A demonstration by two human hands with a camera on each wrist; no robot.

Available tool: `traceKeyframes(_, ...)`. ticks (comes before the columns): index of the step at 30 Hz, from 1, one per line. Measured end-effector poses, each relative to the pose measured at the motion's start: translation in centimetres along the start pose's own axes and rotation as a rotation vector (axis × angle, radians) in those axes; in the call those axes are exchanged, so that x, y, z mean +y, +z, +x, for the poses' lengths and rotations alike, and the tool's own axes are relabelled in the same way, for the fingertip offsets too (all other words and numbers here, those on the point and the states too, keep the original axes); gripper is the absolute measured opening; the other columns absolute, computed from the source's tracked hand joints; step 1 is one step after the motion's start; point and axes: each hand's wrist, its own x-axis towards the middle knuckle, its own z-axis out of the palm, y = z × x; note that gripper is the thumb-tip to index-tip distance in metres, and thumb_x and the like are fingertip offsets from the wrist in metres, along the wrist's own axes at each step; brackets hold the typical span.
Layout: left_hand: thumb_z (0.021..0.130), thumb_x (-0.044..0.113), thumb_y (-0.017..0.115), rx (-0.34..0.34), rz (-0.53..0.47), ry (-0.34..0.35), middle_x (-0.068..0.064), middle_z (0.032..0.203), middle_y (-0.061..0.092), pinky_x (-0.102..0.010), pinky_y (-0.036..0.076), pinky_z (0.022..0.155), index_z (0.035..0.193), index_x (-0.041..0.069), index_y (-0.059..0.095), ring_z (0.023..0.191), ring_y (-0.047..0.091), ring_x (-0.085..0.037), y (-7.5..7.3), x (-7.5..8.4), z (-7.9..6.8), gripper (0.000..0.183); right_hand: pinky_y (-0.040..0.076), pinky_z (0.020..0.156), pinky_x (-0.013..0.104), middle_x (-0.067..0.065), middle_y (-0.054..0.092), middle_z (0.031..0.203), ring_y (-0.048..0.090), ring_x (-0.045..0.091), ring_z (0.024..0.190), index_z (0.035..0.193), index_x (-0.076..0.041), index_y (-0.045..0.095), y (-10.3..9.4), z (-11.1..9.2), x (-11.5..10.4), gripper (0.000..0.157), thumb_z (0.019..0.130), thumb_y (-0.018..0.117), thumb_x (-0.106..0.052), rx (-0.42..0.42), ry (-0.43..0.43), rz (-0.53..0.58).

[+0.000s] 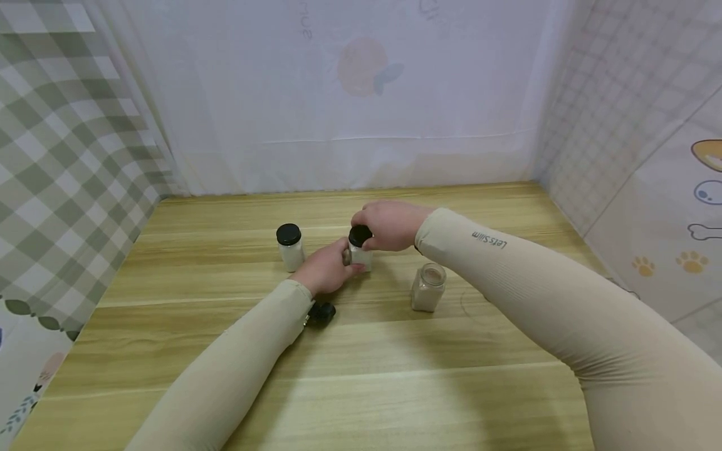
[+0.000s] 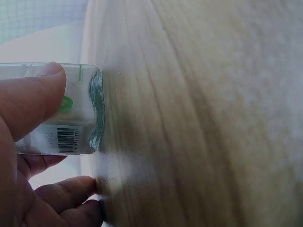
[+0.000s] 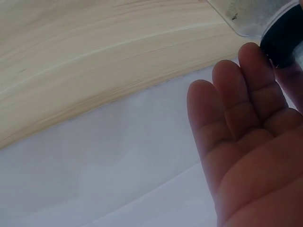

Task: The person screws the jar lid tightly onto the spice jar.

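Note:
A squarish glass jar (image 1: 361, 259) with pale contents and a black lid (image 1: 358, 235) stands on the wooden table between both hands. My left hand (image 1: 326, 269) grips the jar's body low down; the left wrist view shows the thumb across the glass (image 2: 78, 111), above a barcode label. From above, my right hand (image 1: 395, 225) holds the black lid between thumb and fingers. In the right wrist view, fingers (image 3: 229, 97) lie beside the lid (image 3: 284, 38), which is partly cut off by the frame edge. Whether the lid is turning cannot be told.
Left of the hands stands a second jar (image 1: 291, 252) with a black lid. A lidless jar (image 1: 427, 290) of pale contents stands nearer, below the right forearm. A small black device (image 1: 321, 313) sits under the left wrist. Fabric walls (image 1: 361, 163) border the table (image 1: 395, 388).

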Motion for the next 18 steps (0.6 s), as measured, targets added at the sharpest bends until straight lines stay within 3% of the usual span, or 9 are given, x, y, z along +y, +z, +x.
traceKeyframes(7,0.103,0.050,0.065,0.005,0.012,-0.008,-0.006,0.151,0.060,-0.051,0.046,0.116,0.153,0.026,0.045,0.140,0.058,-0.031,0.08,0.12,-0.05,0.060,0.051,0.082,0.036,0.004,0.066,0.100,0.059,0.020,0.088,0.108,-0.008,0.066,0.27,0.24,0.09,0.029,0.100,0.074,-0.035,0.007,0.038,-0.017)
traceKeyframes(13,0.103,0.051,0.065,-0.002,0.014,-0.027,-0.007,0.149,0.060,-0.051,0.047,0.114,0.150,0.021,0.046,0.139,0.058,-0.031,0.10,0.20,-0.08,0.059,0.054,0.095,0.039,0.013,0.067,0.127,0.064,0.023,0.105,0.140,-0.004,0.059,0.12,0.24,0.22,0.057,0.097,0.075,-0.038,0.011,0.015,-0.033)
traceKeyframes(15,0.103,0.050,0.065,-0.002,0.015,-0.033,-0.008,0.149,0.060,-0.051,0.047,0.114,0.150,0.020,0.046,0.139,0.058,-0.031,0.10,0.22,-0.06,0.059,0.054,0.100,0.041,0.014,0.066,0.130,0.064,0.024,0.109,0.142,-0.006,0.059,0.00,0.17,0.28,0.055,0.096,0.075,-0.031,0.015,-0.013,-0.040)
traceKeyframes(18,0.103,0.049,0.065,0.001,0.018,-0.030,-0.008,0.148,0.061,-0.051,0.047,0.115,0.151,0.020,0.045,0.138,0.058,-0.031,0.11,0.28,-0.02,0.059,0.054,0.101,0.042,0.012,0.068,0.122,0.065,0.025,0.108,0.130,-0.009,0.067,-0.18,0.03,0.28,0.037,0.095,0.074,-0.020,0.019,-0.050,-0.051)
